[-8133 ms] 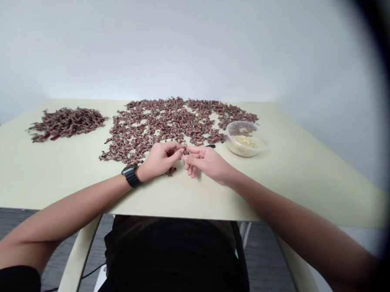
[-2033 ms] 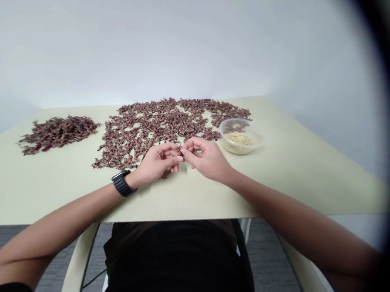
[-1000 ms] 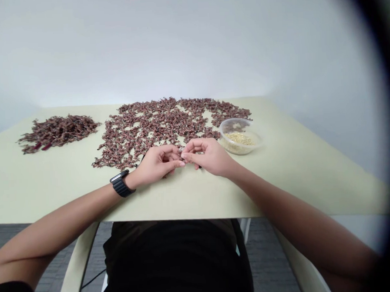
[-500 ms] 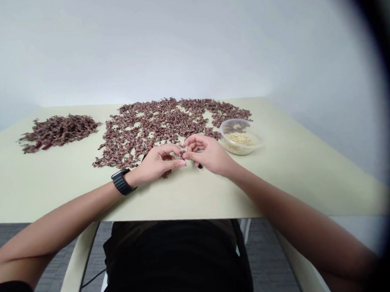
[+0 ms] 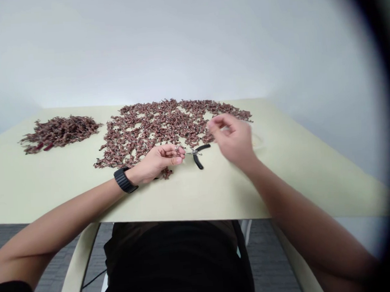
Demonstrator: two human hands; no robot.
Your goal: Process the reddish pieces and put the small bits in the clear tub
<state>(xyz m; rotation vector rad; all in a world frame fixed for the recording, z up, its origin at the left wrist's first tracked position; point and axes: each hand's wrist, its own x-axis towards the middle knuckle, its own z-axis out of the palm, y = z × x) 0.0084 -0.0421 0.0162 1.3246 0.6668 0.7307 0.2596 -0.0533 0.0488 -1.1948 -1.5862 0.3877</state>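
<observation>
My left hand (image 5: pixel 158 160) rests on the pale table (image 5: pixel 53 184), wearing a black watch. Its fingertips are pinched on a small reddish-brown piece at the near edge of a wide spread of the same pieces (image 5: pixel 167 123). Small pliers with black handles (image 5: pixel 198 154) lie on the table just right of that hand. My right hand (image 5: pixel 232 137) is raised and blurred, hovering over a clear plastic bowl (image 5: pixel 258 140) that it mostly hides. Its fingertips look pinched together, and what they hold is too small to see.
A separate heap of reddish-brown pieces (image 5: pixel 58 129) lies at the far left of the table. A plain white wall stands behind. The table's near edge runs just past my forearms, with my lap and the chair frame below.
My right hand has left my left hand and swung up and right to the bowl. The pliers, hidden under it before, now show. My left hand has stayed put.
</observation>
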